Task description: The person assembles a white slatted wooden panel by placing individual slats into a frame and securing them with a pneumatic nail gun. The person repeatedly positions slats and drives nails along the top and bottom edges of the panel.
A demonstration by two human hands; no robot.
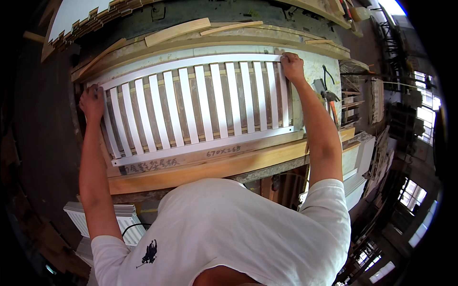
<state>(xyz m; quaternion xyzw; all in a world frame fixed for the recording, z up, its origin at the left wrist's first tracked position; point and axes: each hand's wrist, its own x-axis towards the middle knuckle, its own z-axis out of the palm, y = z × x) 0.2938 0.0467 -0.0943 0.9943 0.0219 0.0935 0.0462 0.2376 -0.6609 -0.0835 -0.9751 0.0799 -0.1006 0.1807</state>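
A white slatted panel lies flat in front of me, its many white slats point(206, 109) running between a far white rail point(191, 62) and a near white rail point(205, 146). At the far rail's left end, my left hand point(92, 101) is closed with its fingers curled over the corner. My right hand point(292, 66) pinches the opposite end of that rail, thumb and fingers pressed together. Both arms are stretched out, one on each side of the panel. Beneath the slats, strips of a wooden jig board show through the gaps.
Wooden bars point(214, 170) border the bench's near side. Loose wood strips point(177, 32) lie along its far edge. A hammer point(330, 97) rests right of my right forearm. White slatted panels point(78, 219) are stacked low on the left, and more white boards point(359, 164) on the right.
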